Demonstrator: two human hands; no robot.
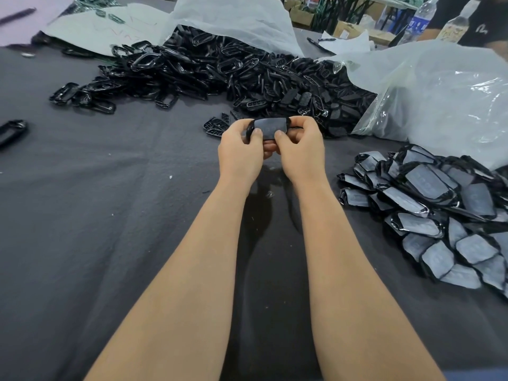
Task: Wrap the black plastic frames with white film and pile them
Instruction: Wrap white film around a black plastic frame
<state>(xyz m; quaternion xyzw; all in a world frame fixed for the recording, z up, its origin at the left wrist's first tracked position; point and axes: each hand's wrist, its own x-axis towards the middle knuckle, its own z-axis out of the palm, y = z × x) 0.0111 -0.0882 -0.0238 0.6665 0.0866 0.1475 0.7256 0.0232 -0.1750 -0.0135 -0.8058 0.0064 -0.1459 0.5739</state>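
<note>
Both hands pinch one frame (pixel 270 129) above the middle of the tabletop (pixel 110 202); left hand (pixel 239 152) and right hand (pixel 298 149) thumb the film flat, probably to seat it; wrapped pile (pixel 428 213) waits by the right edge; bare frames (pixel 220 75) sit at the far side.

A dark grey cloth-covered worktop (pixel 96 215) carries a broad heap of bare glossy black plastic frames (pixel 220 75) at its far middle, spilling from under a crumpled white film sheet (pixel 233 17). At the right lies a pile of black frames wrapped in white film (pixel 439 215), just beside a bulging translucent plastic bag (pixel 439 100). One lone black frame (pixel 12 132) lies at the left edge, well apart.
</note>
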